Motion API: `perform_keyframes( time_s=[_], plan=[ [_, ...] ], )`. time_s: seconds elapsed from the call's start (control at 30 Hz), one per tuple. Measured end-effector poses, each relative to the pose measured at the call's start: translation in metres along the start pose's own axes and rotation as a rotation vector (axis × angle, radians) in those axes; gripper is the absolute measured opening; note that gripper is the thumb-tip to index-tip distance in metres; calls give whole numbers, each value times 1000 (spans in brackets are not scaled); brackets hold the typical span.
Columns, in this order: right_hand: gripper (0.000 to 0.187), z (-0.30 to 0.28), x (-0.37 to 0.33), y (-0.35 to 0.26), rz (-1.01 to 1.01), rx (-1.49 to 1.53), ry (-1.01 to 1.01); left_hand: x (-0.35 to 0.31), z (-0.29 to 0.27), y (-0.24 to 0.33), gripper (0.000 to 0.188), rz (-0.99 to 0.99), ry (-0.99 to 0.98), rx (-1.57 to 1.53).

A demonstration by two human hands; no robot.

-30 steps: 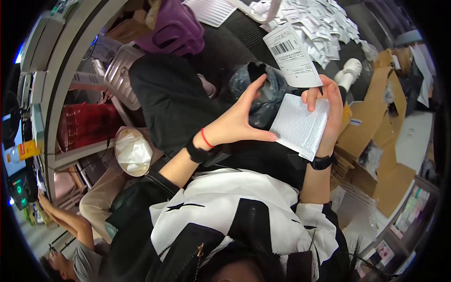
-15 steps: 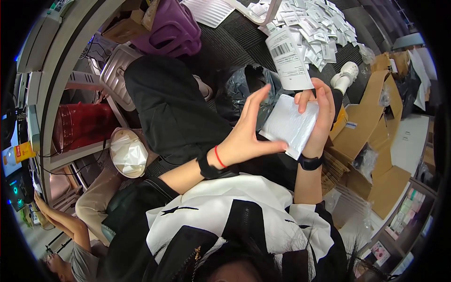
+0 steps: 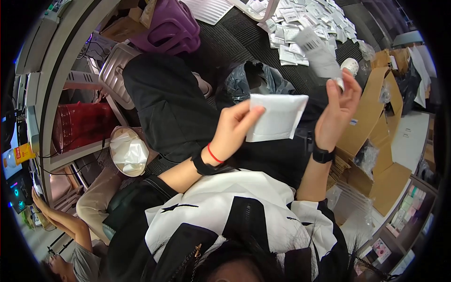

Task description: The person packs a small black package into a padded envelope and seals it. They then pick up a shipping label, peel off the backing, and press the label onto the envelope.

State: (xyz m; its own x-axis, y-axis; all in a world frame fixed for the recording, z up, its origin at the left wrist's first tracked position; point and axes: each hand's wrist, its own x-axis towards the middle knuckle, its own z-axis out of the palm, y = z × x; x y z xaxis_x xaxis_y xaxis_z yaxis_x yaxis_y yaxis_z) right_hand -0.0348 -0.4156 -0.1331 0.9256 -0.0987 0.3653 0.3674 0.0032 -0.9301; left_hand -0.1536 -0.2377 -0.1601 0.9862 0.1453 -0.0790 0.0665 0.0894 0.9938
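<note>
My left hand [image 3: 231, 130] grips a small white padded mailer [image 3: 277, 118] by its left edge, thumb on top. The mailer lies almost flat over my lap, with its plain side facing up. To the right of it, apart from it, is my raised right hand [image 3: 336, 113]. Between its thumb and fingers is the lower end of a white printed shipping label [image 3: 321, 58], which stands out toward the far side and is smeared by motion. Past the mailer, an opened dark plastic bag [image 3: 256, 80] sits on the floor.
A large heap of labelled white mailers [image 3: 305, 26] covers the floor at far right. Open cardboard boxes [image 3: 371, 122] stand on the right. At left are a purple plastic stool [image 3: 174, 30], a lined waste bin [image 3: 129, 152] and a desk. Another person [image 3: 77, 235] sits at lower left.
The mailer has passed from my right hand's hold into my left hand and moved slightly left. My right hand has shifted right, carrying the label with it.
</note>
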Motion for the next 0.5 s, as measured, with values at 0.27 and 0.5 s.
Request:
perform_keyframes(
  time_s=[0.27,0.5],
  plan=[
    [51,-26,4,-10,-238,-291,-21,11,-12,-11,33,-44,144,-380],
    [64,-23,-15,-30,-116,-122,-29,18,-22,-23,33,108,98,-42]
  ],
)
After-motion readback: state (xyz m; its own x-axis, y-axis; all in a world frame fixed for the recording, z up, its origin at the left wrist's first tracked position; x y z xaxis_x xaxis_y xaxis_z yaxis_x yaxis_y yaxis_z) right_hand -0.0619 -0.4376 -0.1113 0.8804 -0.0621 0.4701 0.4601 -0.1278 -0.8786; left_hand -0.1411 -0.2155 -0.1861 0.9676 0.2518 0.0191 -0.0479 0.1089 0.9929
